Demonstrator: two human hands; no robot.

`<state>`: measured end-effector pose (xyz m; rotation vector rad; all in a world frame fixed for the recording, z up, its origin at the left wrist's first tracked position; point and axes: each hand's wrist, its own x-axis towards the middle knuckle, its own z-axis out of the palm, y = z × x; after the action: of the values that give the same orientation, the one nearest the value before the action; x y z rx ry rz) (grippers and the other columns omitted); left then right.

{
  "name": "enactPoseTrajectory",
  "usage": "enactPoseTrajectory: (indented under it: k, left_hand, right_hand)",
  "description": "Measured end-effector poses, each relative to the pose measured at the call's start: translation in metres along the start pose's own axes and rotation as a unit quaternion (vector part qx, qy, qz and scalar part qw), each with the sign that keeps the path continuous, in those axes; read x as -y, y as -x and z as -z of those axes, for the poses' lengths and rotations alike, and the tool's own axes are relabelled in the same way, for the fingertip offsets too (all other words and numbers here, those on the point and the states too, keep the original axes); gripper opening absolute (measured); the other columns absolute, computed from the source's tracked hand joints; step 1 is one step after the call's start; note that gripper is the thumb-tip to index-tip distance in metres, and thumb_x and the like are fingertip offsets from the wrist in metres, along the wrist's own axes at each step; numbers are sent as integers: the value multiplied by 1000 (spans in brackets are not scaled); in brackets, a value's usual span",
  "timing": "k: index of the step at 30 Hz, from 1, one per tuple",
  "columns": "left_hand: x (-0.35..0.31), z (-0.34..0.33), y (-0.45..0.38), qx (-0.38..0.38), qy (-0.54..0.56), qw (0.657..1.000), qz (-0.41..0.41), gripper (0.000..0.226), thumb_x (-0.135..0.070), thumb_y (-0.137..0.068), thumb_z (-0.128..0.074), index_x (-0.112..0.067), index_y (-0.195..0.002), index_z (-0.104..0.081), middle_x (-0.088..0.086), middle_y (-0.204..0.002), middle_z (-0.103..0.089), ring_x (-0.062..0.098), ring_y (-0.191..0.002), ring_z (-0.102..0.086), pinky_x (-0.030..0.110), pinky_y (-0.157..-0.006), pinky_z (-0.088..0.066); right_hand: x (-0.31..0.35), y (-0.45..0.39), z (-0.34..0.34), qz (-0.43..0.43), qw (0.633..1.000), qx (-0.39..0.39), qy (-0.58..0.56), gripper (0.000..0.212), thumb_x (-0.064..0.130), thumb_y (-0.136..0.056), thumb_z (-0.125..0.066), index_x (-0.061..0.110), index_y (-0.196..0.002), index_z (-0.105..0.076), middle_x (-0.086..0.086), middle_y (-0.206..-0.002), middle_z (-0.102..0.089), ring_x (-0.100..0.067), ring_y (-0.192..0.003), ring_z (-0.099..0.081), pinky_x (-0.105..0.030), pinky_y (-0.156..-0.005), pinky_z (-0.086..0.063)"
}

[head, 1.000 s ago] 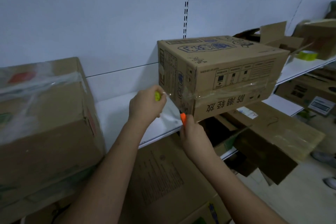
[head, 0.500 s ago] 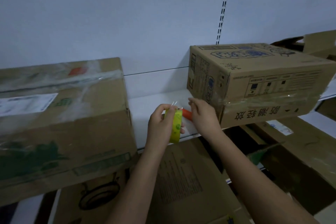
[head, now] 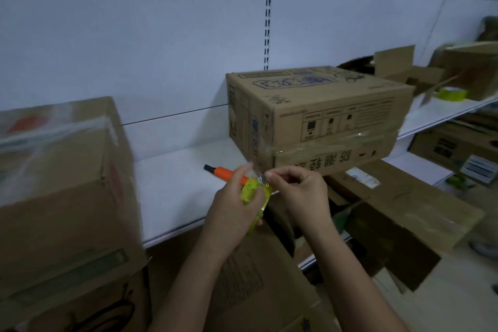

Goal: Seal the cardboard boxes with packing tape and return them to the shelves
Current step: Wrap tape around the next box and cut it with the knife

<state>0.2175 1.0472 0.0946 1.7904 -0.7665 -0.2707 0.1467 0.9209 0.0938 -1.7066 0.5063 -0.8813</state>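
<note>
Two boxes sit on the white shelf [head: 172, 197]: a taped box [head: 62, 186] at its left end, the printed box [head: 318, 116] overhanging its front edge. Between them lies an orange cutter [head: 223, 172]. The left hand [head: 234, 213] grips a yellow tape roll [head: 254, 191]; the right hand [head: 299, 191] pinches its loose end.

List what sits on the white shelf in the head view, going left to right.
Taped box → orange cutter → printed box → open boxes → yellow-green tape roll. The hands holding the other tape roll overlap the cutter and printed box, so they are left out.
</note>
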Motion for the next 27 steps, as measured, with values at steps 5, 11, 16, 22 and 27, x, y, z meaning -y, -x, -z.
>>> enactPoseTrajectory:
  k: [5,11,16,22,27]
  left_hand:
    - [-12,-23,-8,19,-41,998,-48,58,-41,-90,-69,-43,-141,-41,-10,-91,-70,5,-65,-71,42,-69,-62]
    - [-31,-67,-26,19,-79,990,-111,44,-44,-85,-73,-54,-116,-43,-29,-91,-67,0,-74,-68,43,-69,-60]
    - [-47,-107,-44,36,-91,986,-134,51,-32,-87,-74,-50,-123,-42,-29,-101,-65,-2,-86,-66,32,-73,-59]
    - [-72,-148,-66,30,-121,983,-137,47,-34,-87,-72,-49,-119,-43,-19,-96,-67,-1,-85,-66,28,-71,-56]
    - [-86,-173,-78,9,-169,974,-149,47,-35,-85,-74,-41,-122,-45,-7,-87,-69,9,-77,-65,29,-65,-52]
  right_hand:
    - [-12,-5,39,-20,997,-63,-38,7,19,-84,-79,24,-79,-77,10,-78,-75,-4,-77,-68,-16,-69,-51]
    - [-28,-39,84,-33,994,-79,-68,7,18,-85,-77,25,-82,-77,10,-81,-75,-4,-82,-69,-20,-75,-52]
    - [-44,-72,124,-45,988,-86,-119,4,14,-85,-76,17,-87,-78,4,-83,-76,-7,-84,-70,-18,-74,-52]
    - [-63,-110,161,-29,986,-88,-135,5,13,-85,-76,13,-90,-78,2,-84,-76,-10,-83,-72,-31,-80,-58]
    - [-78,-127,181,-28,987,-64,-142,8,15,-86,-76,14,-93,-79,2,-89,-76,-13,-89,-72,-45,-87,-58]
